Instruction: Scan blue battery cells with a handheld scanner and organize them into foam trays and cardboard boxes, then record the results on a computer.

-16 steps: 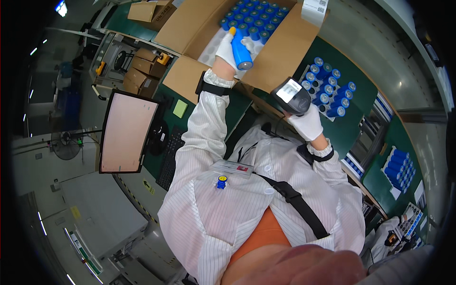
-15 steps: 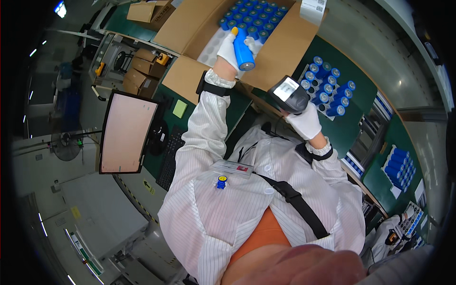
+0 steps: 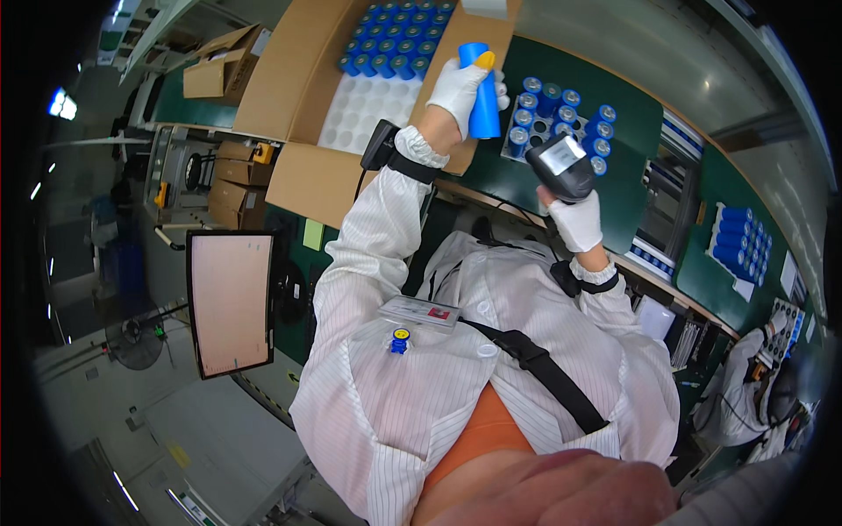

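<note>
In my gloved left hand (image 3: 456, 93), closed round its side, is a blue cylindrical battery cell (image 3: 483, 112), held nearly upright over the box's right flap. A yellow cover shows on one fingertip. My gloved right hand (image 3: 576, 223) grips a black handheld scanner (image 3: 568, 180), its head near the cells on the bench. The open cardboard box (image 3: 303, 70) holds several rows of blue cells (image 3: 393, 39) at its far side. Nearer to me, the white tray (image 3: 364, 110) in it shows bare round sockets. Beyond the scanner, more blue cells (image 3: 551, 98) stand in a tray with some free holes.
A monitor (image 3: 232, 302) stands on the left, near a green sticky note (image 3: 313, 234). Further right, another tray of blue cells (image 3: 741, 238) sits on a green bench (image 3: 702, 263). A co-worker's white sleeve (image 3: 737, 386) shows at the lower right. Cartons (image 3: 235, 184) are stacked at the left.
My left hand has carried the cell rightward from above the box to its right flap, and the cell is turned more upright. The scanner has moved slightly right. The whole view has swung.
</note>
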`<state>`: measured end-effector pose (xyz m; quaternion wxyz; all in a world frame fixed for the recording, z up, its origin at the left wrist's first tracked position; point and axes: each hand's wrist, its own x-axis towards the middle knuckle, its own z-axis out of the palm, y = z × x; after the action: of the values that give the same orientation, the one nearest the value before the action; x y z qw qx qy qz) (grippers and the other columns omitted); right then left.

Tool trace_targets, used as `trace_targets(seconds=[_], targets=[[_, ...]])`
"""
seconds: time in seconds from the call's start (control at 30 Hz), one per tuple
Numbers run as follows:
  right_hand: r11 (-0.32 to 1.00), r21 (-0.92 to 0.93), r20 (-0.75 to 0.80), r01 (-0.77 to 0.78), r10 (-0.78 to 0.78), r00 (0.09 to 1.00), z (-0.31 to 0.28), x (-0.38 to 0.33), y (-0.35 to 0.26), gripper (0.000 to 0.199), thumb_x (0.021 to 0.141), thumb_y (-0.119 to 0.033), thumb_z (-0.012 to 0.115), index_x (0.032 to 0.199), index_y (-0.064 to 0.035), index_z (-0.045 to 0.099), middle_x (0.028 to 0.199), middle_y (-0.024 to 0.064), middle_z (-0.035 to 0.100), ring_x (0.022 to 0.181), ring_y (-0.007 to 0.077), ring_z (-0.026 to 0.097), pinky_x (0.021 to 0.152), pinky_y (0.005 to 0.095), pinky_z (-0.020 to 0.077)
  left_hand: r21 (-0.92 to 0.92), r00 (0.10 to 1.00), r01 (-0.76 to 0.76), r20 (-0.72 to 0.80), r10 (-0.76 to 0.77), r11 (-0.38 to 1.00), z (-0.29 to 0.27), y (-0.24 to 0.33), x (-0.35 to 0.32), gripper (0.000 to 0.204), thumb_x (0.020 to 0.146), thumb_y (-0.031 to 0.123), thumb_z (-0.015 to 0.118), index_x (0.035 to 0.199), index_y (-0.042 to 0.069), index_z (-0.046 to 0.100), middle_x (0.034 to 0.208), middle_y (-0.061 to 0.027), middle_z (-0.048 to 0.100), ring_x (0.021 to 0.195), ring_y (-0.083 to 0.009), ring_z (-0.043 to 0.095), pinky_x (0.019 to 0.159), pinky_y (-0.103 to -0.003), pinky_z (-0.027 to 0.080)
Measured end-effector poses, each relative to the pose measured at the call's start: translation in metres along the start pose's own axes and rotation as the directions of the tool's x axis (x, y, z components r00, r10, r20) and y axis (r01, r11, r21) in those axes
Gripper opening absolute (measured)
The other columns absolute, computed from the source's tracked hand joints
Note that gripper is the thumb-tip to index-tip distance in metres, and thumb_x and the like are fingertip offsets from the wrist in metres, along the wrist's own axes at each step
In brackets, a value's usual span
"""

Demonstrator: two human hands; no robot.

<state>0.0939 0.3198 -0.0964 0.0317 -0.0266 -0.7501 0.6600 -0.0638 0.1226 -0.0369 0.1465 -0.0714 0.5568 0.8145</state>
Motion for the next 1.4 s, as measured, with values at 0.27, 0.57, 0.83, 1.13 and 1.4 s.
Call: trace_targets(seconds=[0.27,0.57,0.83,1.13,1.4], targets=[[0.958,0.273,-0.264,-0.093,0.167,0.95,-0.038,-0.007,0.023,0.018,0.088,-0.009,0.074,0.101,0.0019,0.067,0.073,0.0046,0.065,0.06,0.0108,0.059,0.056,0.0255,0.0455,0.819,0.935,-0.352,0.326,0.139,0.453,0.037,-0.038,0.054,0.044,0.081,0.012,0.075,0.12,-0.005,0.062,0.107,-0.0218,0.069,0.094,-0.0292,0.07,0.084,-0.033,0.055],[0.954,0.277,-0.388,-0.11,0.216,0.896,-0.056,-0.021,0.037,0.018,0.088,-0.004,0.071,0.104,0.0027,0.067,0.077,0.005,0.066,0.062,0.0109,0.058,0.058,0.0259,0.0455,0.859,0.895,-0.442,0.442,0.063,0.257,0.039,-0.082,0.077,0.049,0.081,0.008,0.074,0.127,-0.001,0.061,0.104,-0.0176,0.07,0.088,-0.0269,0.069,0.079,-0.034,0.057],[0.956,0.256,-0.427,-0.142,0.244,0.871,-0.054,-0.025,0.05,0.019,0.085,-0.003,0.073,0.104,0.001,0.07,0.079,0.0036,0.067,0.065,0.0104,0.059,0.06,0.0258,0.0461,0.864,0.819,-0.405,0.489,0.301,-0.3,0.009,-0.15,0.113,0.039,0.071,0.029,0.084,0.105,0.013,0.075,0.119,-0.0076,0.06,0.114,-0.0334,0.052,0.093,-0.043,0.048],[0.98,0.125,-0.484,-0.157,0.199,0.852,-0.054,-0.025,0.045,0.023,0.085,-0.008,0.076,0.105,0.0007,0.07,0.085,0.0046,0.07,0.071,0.0111,0.062,0.068,0.0266,0.0488,0.844,0.871,-0.304,0.434,0.23,-0.441,0.036,-0.136,0.096,0.027,0.073,0.033,0.08,0.086,0.01,0.073,0.109,-0.0094,0.058,0.101,-0.0299,0.057,0.075,-0.04,0.053],[0.914,0.314,-0.702,0.255,0.043,0.711,-0.114,-0.017,0.01,0.019,0.091,-0.011,0.067,0.108,-0.0011,0.063,0.084,0.0064,0.064,0.069,0.0168,0.059,0.067,0.0329,0.0497,0.888,0.863,-0.421,0.455,0.219,-0.186,0.046,-0.086,0.056,0.033,0.081,0.032,0.075,0.091,0.001,0.07,0.103,-0.0164,0.065,0.097,-0.0361,0.064,0.078,-0.044,0.055]])
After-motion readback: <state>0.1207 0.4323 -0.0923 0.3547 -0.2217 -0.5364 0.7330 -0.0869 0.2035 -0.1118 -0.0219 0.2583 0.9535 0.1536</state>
